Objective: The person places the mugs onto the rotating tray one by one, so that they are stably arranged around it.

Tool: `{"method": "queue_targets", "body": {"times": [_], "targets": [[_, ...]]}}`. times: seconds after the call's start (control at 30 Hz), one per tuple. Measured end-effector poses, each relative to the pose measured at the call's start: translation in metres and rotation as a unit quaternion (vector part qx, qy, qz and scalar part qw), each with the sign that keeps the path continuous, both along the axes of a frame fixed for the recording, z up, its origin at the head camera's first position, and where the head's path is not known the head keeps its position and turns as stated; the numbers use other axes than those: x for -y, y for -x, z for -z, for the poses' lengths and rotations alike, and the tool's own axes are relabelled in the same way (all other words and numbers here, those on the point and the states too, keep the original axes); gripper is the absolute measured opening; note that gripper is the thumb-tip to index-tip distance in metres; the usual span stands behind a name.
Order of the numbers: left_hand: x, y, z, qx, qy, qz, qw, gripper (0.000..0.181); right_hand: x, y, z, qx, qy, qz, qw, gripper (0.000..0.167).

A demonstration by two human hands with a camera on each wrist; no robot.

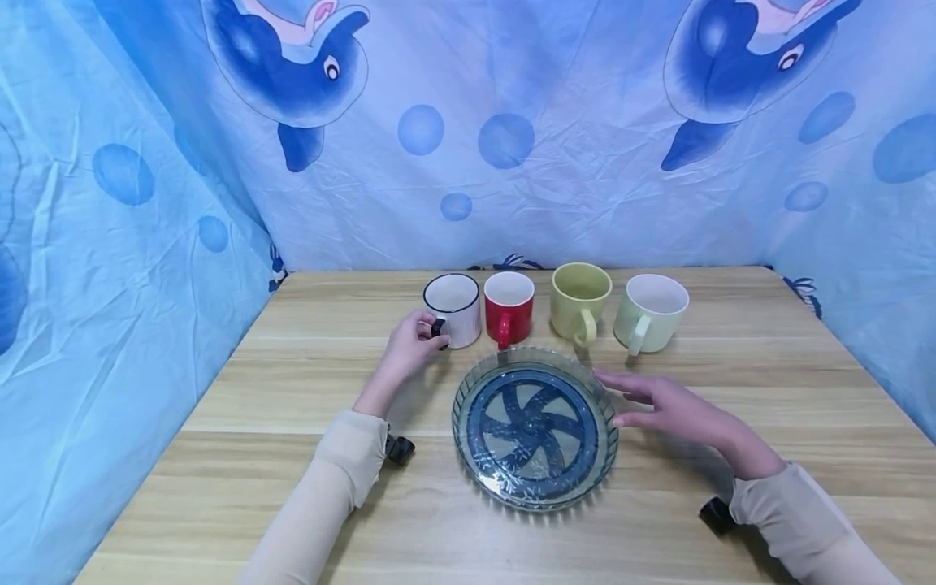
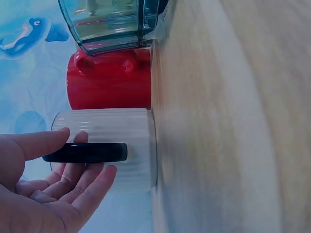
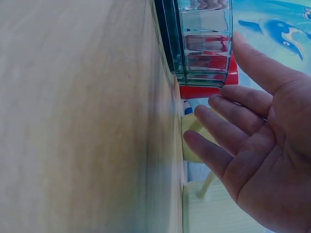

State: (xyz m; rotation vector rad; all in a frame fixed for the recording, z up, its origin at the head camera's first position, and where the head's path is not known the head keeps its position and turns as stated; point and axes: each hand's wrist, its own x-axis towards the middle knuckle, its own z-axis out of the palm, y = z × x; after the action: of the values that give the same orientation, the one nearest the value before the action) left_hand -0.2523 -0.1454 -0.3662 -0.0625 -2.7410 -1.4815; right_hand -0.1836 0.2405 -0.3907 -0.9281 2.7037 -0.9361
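Observation:
A white ribbed mug with a dark rim stands at the left end of a row of mugs. My left hand holds its black handle, thumb on one side and fingers reaching behind it. In front of the row lies a clear glass dish with a scalloped rim and a dark blue swirl pattern. My right hand is at the right side of this dish, fingers extended and spread from the thumb. Its thumb and fingertips are by the rim; contact is hard to tell.
Right of the white mug stand a red mug, an olive-green mug and a pale green mug, all upright with handles toward me. A blue cloth with dolphins hangs behind the wooden table.

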Motion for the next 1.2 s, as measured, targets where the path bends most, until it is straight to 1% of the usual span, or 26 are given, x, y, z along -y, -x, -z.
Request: {"method": "queue_targets", "body": {"times": [0.23,0.47,0.53,0.63,0.77,0.87,1.03,1.2], "targets": [[-0.002,0.0,0.0,-0.012,-0.003,-0.017,0.9998,0.028,0.001,0.0,-0.001,0.024,0.013,-0.011,0.9996,0.066],[-0.002,0.001,-0.002,-0.015,-0.004,-0.021,0.9997,0.028,0.001,-0.001,-0.004,0.071,0.051,-0.057,0.9945,0.067],[-0.002,0.001,-0.001,-0.016,-0.004,-0.021,0.9996,0.028,0.002,-0.002,-0.006,0.075,0.052,-0.063,0.9939,0.067],[-0.001,0.001,0.0,-0.021,-0.007,-0.025,0.9994,0.027,0.002,-0.002,-0.005,0.079,0.05,-0.062,0.9936,0.067],[0.002,0.001,-0.001,-0.035,-0.007,-0.042,0.9985,0.026,0.002,0.0,-0.002,0.08,0.044,-0.057,0.9942,0.068],[0.005,0.002,-0.003,-0.037,-0.006,-0.051,0.998,0.025,0.001,0.001,-0.001,0.083,0.041,-0.053,0.9943,0.068],[0.008,0.003,-0.004,-0.027,-0.004,-0.047,0.9986,0.03,0.001,0.001,-0.001,0.091,0.042,-0.055,0.9934,0.068],[0.008,0.002,-0.005,-0.029,-0.003,-0.048,0.9984,0.029,0.002,-0.001,-0.003,0.092,0.045,-0.06,0.9929,0.068]]}}
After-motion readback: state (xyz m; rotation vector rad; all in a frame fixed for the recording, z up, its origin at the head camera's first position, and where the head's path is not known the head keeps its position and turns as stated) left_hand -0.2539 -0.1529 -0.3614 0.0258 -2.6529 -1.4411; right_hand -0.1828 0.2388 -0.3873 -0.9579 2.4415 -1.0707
